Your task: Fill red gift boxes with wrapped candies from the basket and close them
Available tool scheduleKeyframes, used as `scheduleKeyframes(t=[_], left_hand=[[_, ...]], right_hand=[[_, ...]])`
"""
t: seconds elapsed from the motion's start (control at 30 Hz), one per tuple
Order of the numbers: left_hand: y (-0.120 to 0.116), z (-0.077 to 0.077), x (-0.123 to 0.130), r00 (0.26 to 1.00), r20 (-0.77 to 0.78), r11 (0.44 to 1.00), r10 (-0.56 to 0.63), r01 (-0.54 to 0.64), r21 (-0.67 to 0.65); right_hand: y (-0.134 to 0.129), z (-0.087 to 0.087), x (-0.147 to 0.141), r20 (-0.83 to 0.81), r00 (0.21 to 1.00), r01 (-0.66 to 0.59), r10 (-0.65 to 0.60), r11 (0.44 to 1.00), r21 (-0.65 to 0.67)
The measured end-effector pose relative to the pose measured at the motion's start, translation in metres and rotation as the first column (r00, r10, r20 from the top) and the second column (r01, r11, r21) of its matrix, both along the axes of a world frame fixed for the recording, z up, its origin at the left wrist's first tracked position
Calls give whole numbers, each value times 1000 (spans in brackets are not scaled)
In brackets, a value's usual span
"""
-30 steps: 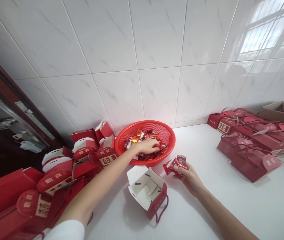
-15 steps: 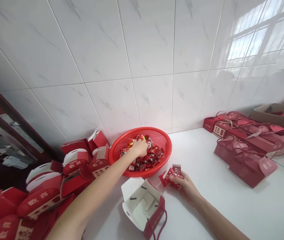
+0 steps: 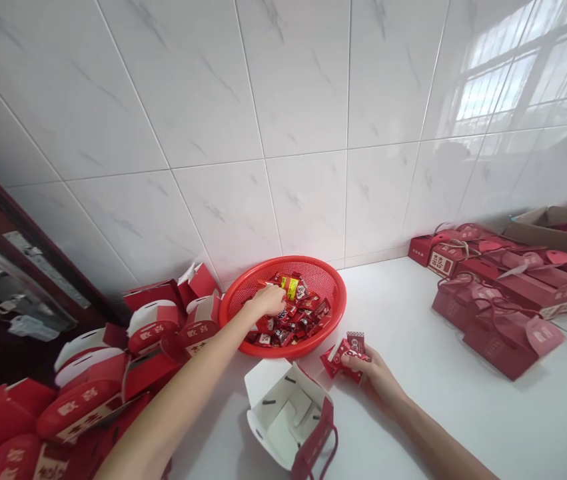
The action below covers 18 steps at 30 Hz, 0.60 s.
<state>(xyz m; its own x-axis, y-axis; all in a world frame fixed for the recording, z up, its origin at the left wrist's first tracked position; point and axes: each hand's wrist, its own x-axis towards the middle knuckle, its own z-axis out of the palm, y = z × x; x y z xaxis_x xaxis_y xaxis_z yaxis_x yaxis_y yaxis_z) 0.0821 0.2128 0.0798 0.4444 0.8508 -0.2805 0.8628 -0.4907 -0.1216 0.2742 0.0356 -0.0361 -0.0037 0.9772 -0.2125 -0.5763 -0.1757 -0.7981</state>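
Two hands on the go here, both working around a red mesh basket. Biggest change: the left hand was over toward the right part of the basket a second ago, and now it's dug in on the left side, with a yellow packet showing clearly just beside it. I'd read that as still picking through the wrapped sweets, so that bit isn't finished. Its fingers are curled down into the pile, and honestly I can't tell if they've got hold of anything.

The right hand has barely changed. It's near the basket, on its front right, thumb and fingers pinched around some red packets, with a dark patterned packet poking out on top.

The unlidded gift box is right in front of the basket, white inside facing up. No sweets that I can see in it, so I'd guess early days for this one. More red boxes crowd in left of the basket, and a closed-up batch sits well apart to its right.
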Motion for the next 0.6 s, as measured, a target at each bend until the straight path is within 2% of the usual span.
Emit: scheduleKeyframes(t=[0.23, 0.6], left_hand=[[5, -14, 2, 995, 41, 993, -91, 94, -73], [18, -30, 3, 986, 76, 982, -146, 153, -111]], right_hand=[[2, -4, 2, 0, 1000, -15, 15, 1000, 12], [6, -6, 2, -36, 999, -14, 16, 998, 56]])
